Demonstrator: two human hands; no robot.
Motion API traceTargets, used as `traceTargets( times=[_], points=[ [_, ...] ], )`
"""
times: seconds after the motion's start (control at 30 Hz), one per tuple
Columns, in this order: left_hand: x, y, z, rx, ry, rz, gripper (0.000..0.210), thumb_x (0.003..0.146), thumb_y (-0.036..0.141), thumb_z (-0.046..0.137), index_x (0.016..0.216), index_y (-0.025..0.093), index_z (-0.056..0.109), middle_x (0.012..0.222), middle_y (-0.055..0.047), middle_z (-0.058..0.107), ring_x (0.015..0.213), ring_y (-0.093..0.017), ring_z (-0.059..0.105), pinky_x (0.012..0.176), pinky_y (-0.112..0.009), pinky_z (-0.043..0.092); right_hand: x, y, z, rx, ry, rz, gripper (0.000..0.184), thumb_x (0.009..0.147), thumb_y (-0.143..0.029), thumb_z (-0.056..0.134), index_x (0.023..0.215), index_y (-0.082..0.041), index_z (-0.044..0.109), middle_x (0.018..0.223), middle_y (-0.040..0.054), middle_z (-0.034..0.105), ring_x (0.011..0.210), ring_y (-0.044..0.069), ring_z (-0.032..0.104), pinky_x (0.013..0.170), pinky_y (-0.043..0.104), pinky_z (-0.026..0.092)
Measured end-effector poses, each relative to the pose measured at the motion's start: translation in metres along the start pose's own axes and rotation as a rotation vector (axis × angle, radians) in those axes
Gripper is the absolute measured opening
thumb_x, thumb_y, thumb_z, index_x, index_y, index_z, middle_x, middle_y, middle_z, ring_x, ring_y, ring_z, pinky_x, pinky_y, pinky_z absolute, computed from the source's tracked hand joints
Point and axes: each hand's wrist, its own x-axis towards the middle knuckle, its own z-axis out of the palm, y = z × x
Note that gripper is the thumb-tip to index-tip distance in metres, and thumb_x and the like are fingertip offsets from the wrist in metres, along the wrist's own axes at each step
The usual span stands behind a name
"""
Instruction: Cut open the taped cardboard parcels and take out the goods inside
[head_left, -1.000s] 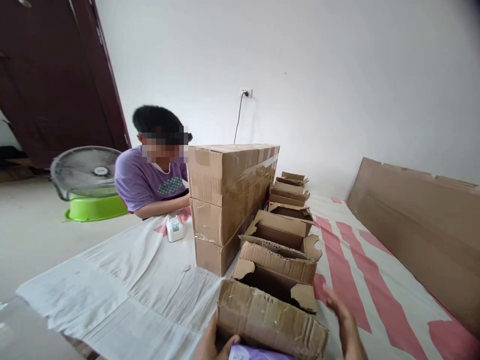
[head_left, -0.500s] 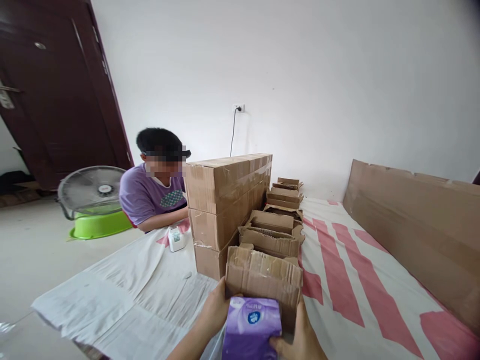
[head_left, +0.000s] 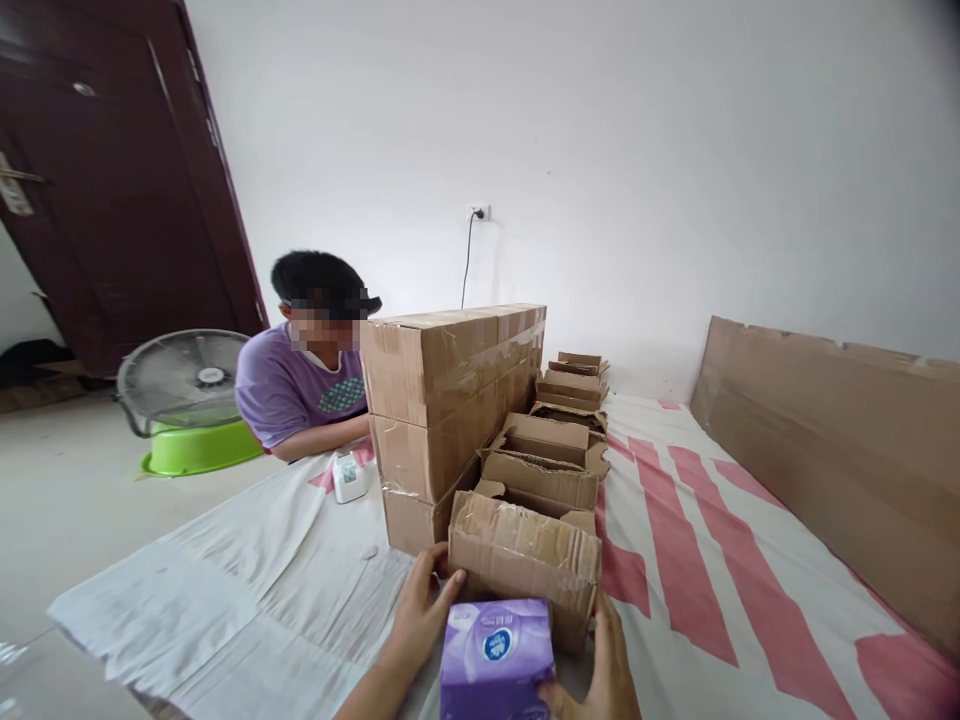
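An open cardboard box (head_left: 517,575) stands in front of me, its near wall facing me. My left hand (head_left: 420,605) grips its left corner, thumb on the near side and fingers round the edge. At the right end, the fingers of my right hand (head_left: 600,655) press along the box's side. Its thumb touches the right edge of a purple tissue pack (head_left: 495,665), which is in front of the box and partly cut off by the bottom of the view. The box's inside is mostly hidden from me.
Open cardboard boxes (head_left: 544,470) run in a row toward the wall, beside a stack of taped cartons (head_left: 457,400). A small white device (head_left: 350,480) sits on the cloth-covered table (head_left: 247,590). Across from me is a person in a purple shirt (head_left: 300,390). A large cardboard sheet (head_left: 825,440) stands right.
My left thumb has moved back from behind the tissue pack to the box's left corner. The tissue pack has shifted slightly left and down in view, and more of the box's near wall shows.
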Motion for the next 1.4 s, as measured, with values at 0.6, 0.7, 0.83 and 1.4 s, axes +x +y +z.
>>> traceTargets(
  times=[0.6,0.7,0.83,1.4],
  points=[
    [-0.013,-0.01,-0.011,-0.566,-0.576,0.012,0.106,0.066,0.081,0.055,0.15,0.023,0.027,0.157,-0.011,0.027,0.143,-0.038,0.026,0.114,-0.052,0.028,-0.004,-0.005,0.0,-0.143,0.025,0.151,0.083,0.083,-0.057,0.057,0.145,-0.02,0.016,0.131,0.0222,0.044,0.121,0.042,0.047,0.093,0.06,0.045],
    [-0.016,-0.011,-0.013,-0.47,-0.641,0.053,0.125,0.054,0.081,0.065,0.152,0.023,0.013,0.161,-0.011,0.01,0.147,-0.039,0.008,0.115,-0.055,0.019,-0.004,-0.005,0.001,-0.149,0.044,0.151,0.084,0.082,-0.059,0.057,0.145,-0.02,0.017,0.131,0.0223,0.045,0.121,0.042,0.048,0.093,0.06,0.045],
    [-0.015,-0.003,-0.011,-0.544,-0.662,0.031,0.126,0.055,0.079,0.067,0.153,0.026,0.01,0.161,-0.011,0.012,0.146,-0.039,0.014,0.115,-0.055,0.022,-0.003,-0.008,0.001,-0.138,0.055,0.181,0.086,0.078,-0.06,0.06,0.142,-0.019,0.021,0.127,0.0211,0.047,0.117,0.041,0.05,0.092,0.059,0.045],
    [0.001,-0.007,-0.008,-0.222,-0.076,-0.117,0.059,0.07,0.062,0.063,0.107,0.016,0.061,0.091,-0.007,0.066,0.081,-0.023,0.062,0.071,-0.033,0.05,-0.019,0.0,0.012,0.257,-0.146,0.098,0.112,0.061,-0.04,0.08,0.148,-0.042,0.009,0.138,0.0097,0.047,0.115,0.038,0.056,0.082,0.05,0.056]
  ],
)
